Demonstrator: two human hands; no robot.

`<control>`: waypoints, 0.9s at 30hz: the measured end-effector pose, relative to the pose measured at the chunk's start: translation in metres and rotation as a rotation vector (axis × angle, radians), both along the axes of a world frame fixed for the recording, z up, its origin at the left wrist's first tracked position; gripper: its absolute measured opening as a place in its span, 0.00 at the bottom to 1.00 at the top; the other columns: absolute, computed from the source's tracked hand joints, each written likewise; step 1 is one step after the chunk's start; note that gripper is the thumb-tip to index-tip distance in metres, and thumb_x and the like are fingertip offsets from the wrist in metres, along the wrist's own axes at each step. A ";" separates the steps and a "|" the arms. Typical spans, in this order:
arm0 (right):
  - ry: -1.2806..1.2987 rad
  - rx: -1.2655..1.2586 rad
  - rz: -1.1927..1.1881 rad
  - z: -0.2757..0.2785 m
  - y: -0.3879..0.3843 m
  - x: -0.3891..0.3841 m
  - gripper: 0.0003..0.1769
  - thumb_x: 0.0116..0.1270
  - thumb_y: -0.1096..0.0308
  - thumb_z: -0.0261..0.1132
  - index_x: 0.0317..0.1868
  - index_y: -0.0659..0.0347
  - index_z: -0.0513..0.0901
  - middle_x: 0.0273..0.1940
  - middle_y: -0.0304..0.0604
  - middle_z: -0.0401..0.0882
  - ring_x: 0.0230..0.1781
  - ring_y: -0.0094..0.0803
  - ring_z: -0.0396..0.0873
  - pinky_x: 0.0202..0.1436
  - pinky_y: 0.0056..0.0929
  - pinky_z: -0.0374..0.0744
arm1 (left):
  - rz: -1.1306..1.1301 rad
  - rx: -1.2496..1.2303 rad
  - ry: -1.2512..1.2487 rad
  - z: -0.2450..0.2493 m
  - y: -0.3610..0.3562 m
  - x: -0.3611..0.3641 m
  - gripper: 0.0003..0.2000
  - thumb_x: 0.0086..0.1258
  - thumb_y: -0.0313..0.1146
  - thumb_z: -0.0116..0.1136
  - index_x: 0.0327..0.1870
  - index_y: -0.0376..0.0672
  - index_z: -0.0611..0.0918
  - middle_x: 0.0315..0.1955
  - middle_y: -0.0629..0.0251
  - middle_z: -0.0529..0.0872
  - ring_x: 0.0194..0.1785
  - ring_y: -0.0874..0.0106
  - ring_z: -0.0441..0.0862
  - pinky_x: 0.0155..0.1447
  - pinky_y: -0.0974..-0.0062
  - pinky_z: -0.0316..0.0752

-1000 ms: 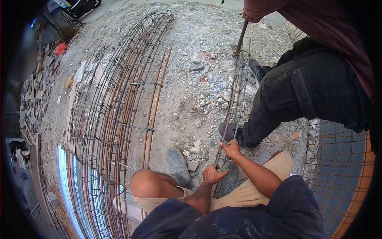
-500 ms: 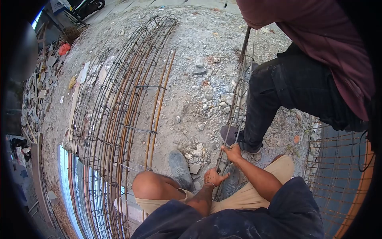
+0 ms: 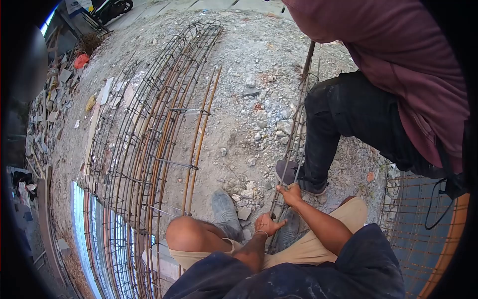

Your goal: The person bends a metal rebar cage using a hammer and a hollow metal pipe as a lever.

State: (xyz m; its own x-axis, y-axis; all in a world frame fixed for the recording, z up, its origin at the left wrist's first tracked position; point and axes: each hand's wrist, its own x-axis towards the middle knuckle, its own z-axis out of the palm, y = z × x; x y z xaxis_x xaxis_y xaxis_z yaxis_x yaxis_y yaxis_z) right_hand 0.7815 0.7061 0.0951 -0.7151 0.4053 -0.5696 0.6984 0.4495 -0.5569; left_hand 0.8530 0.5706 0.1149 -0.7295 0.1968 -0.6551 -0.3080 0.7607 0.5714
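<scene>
A narrow rebar cage [image 3: 294, 133] runs from between my feet forward past the co-worker's shoe. My left hand [image 3: 268, 224] is closed around its near end, the thumb sticking out to the right. Slightly farther along, my right hand [image 3: 290, 193] grips the same cage, with fingers wrapped on a bar. The undersides of both hands are hidden. Beside the cage stands a co-worker in a maroon top [image 3: 383, 45] and dark trousers [image 3: 368, 109]; that person's hands are out of view. A dark upright bar [image 3: 307, 62] shows below the maroon sleeve.
Several long rebar cages [image 3: 149, 134] lie to my left, with rusty bars [image 3: 199, 134] along their right side. Rubble [image 3: 259, 119] covers the ground between. Behind the co-worker is a rebar grid [image 3: 413, 224]. Debris [image 3: 50, 107] is heaped at far left.
The co-worker's upper body and leg have shifted slightly left and forward, with the top covering more of the scene. My hands keep nearly the same place on the cage.
</scene>
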 end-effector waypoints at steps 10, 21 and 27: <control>-0.028 0.022 -0.027 0.003 -0.007 0.001 0.33 0.46 0.48 0.71 0.39 0.69 0.70 0.36 0.53 0.74 0.37 0.40 0.75 0.41 0.34 0.72 | -0.004 -0.017 -0.022 0.000 -0.003 0.001 0.34 0.41 0.63 0.61 0.37 0.37 0.80 0.36 0.52 0.82 0.43 0.60 0.79 0.48 0.67 0.72; 0.005 0.016 -0.014 -0.003 -0.001 0.000 0.33 0.46 0.49 0.72 0.38 0.70 0.71 0.35 0.53 0.75 0.37 0.40 0.75 0.40 0.35 0.72 | 0.008 -0.012 -0.015 0.001 0.001 -0.001 0.33 0.40 0.62 0.63 0.35 0.38 0.80 0.34 0.54 0.82 0.40 0.60 0.80 0.47 0.66 0.72; 0.032 0.030 -0.020 -0.002 0.000 -0.001 0.32 0.45 0.49 0.72 0.37 0.71 0.71 0.34 0.53 0.75 0.35 0.39 0.75 0.39 0.34 0.73 | 0.009 -0.021 -0.026 0.003 0.003 -0.002 0.33 0.40 0.62 0.62 0.35 0.37 0.80 0.32 0.54 0.82 0.41 0.61 0.79 0.47 0.68 0.71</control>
State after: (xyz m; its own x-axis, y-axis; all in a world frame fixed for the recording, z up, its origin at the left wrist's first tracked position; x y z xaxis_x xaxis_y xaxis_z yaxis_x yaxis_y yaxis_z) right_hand 0.7809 0.7056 0.0933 -0.7243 0.4365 -0.5338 0.6895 0.4528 -0.5654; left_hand 0.8509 0.5740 0.1176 -0.7140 0.1762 -0.6776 -0.3296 0.7693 0.5473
